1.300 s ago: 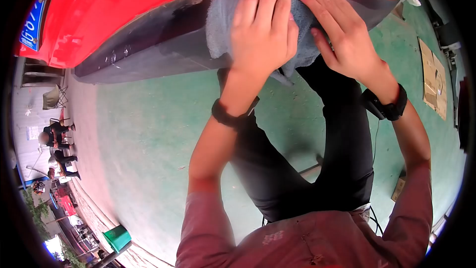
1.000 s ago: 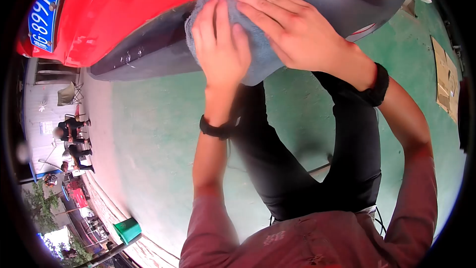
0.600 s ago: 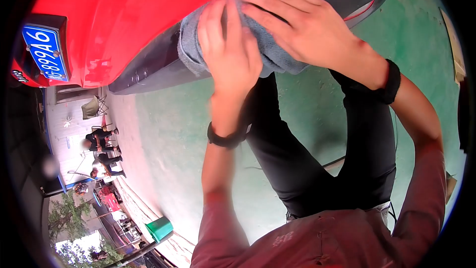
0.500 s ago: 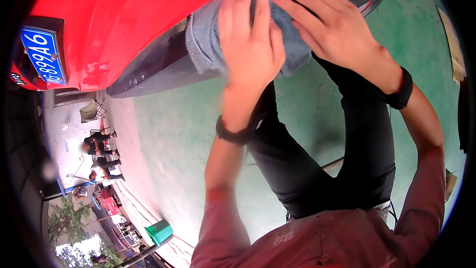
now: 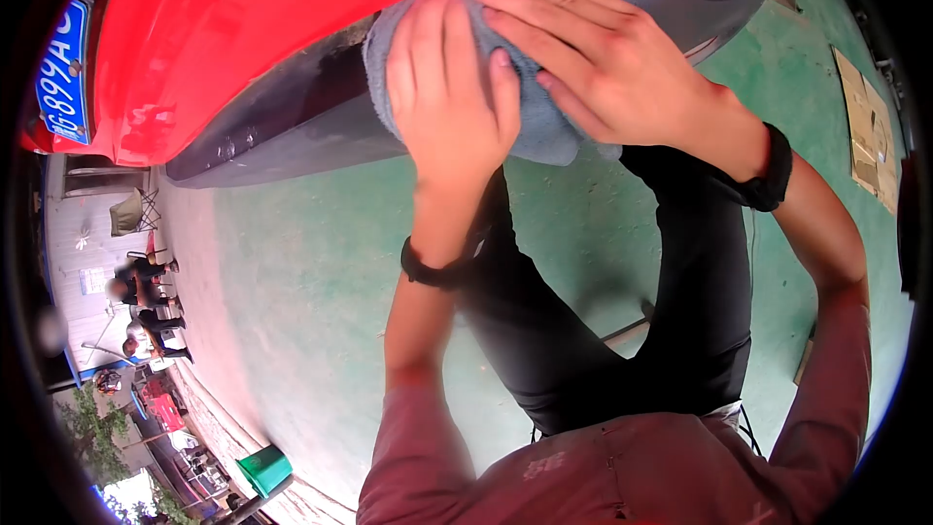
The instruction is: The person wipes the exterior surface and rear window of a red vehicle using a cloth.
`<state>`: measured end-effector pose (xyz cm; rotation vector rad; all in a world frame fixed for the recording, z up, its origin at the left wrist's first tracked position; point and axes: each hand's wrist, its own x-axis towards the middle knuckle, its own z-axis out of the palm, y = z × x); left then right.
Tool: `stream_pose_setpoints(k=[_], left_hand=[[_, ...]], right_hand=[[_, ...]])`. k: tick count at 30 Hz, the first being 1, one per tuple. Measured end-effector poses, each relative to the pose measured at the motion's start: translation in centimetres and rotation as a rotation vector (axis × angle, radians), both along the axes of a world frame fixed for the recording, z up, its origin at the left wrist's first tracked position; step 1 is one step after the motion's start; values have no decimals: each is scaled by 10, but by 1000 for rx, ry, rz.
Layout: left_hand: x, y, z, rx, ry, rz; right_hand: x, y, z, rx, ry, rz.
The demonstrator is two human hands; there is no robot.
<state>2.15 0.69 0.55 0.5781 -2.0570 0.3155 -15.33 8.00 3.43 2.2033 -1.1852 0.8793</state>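
Note:
Both my hands lie flat on a grey-blue cloth (image 5: 544, 126) spread over the dark lower bumper (image 5: 301, 131) of a red car (image 5: 243, 10). My left hand (image 5: 452, 87) presses on the cloth's left part, its fingers extended and slightly apart. To its right, my right hand (image 5: 622, 68) rests across the cloth's upper right part with fingers stretched to the left. The cloth also touches the lower edge of the red bodywork. Light scuffs show on the bumper left of the cloth.
A blue licence plate (image 5: 66, 73) is at the upper left. Two seated people (image 5: 146, 292), a folding chair (image 5: 126, 214) and a green bin (image 5: 264, 470) are at the left. Flattened cardboard (image 5: 867, 131) lies on the green floor (image 5: 321, 272) at the right.
Over the last second my hands and the cloth have shifted left and right along the bumper; since the latest earlier frame they have moved left. The camera view has also turned.

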Motion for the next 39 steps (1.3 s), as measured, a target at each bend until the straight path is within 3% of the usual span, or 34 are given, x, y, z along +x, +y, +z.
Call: stream_pose_setpoints(k=[6, 18, 24, 30, 34, 39], left_hand=[[56, -2, -18, 78, -42, 166], [53, 38, -78, 120, -326, -79], [68, 16, -81, 76, -552, -171], [59, 8, -31, 73, -412, -80], [21, -10, 1, -85, -265, -74], [-18, -10, -20, -238, -90, 86]], right_hand=[[42, -38, -11, -78, 58, 44], [-8, 45, -48, 117, 317, -126], [-33, 68, -69, 209, 249, -108], [-33, 48, -47, 70, 49, -143], [-20, 24, -16, -120, -55, -184], [-18, 16, -41, -46, -116, -236]])
